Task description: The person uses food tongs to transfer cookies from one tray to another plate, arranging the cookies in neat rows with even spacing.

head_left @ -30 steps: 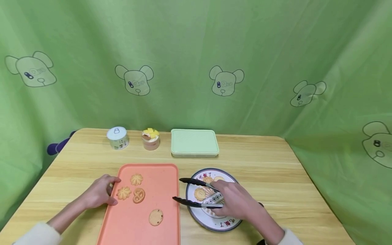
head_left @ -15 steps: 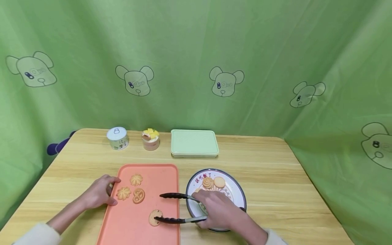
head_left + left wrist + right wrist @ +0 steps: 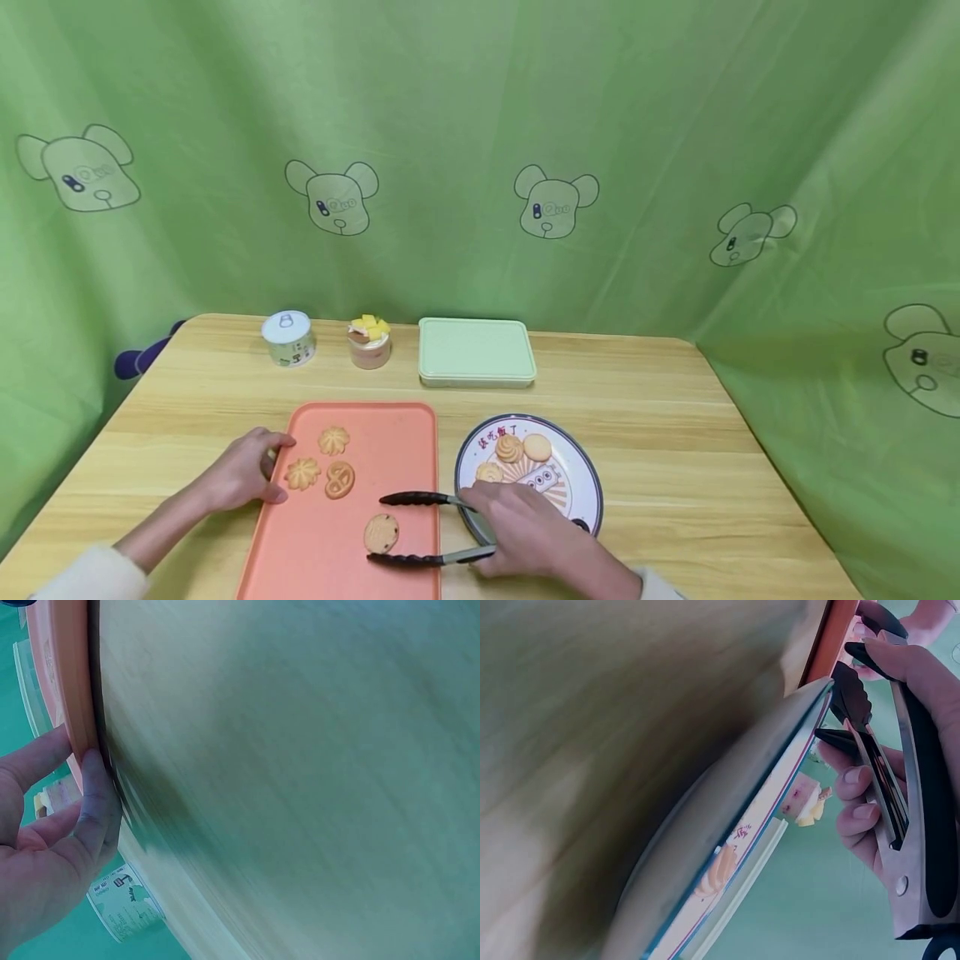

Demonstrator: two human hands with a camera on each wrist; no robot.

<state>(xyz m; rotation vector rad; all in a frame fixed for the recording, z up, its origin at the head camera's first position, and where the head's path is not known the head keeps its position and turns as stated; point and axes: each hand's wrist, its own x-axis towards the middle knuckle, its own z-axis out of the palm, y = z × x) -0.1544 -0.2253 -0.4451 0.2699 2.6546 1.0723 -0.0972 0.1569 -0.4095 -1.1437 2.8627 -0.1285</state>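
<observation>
The left hand (image 3: 242, 473) grips the left rim of a pink tray (image 3: 315, 575); in the left wrist view its thumb and fingers pinch the edge. Black-tipped metal tongs (image 3: 468, 554) are held in the right hand (image 3: 528, 532), over the front of a round plate (image 3: 588, 467). The spread tong tips lie on either side of a speckled oval cookie (image 3: 382, 533) on the tray. Two flower-shaped cookies (image 3: 333, 440) and a pretzel cookie (image 3: 340, 480) lie at the tray's upper left. Several cookies (image 3: 537, 447) rest on the plate.
Along the table's back stand a white-lidded can (image 3: 289, 338), a small dessert cup (image 3: 369, 342) and a pale green lidded box (image 3: 477, 352). A green curtain (image 3: 450, 108) hangs behind and to the right of the wooden table (image 3: 660, 417).
The right hand has moved left and toward the front with the tongs, from the plate to around the speckled cookie. More of the plate shows. The left hand has stayed on the tray.
</observation>
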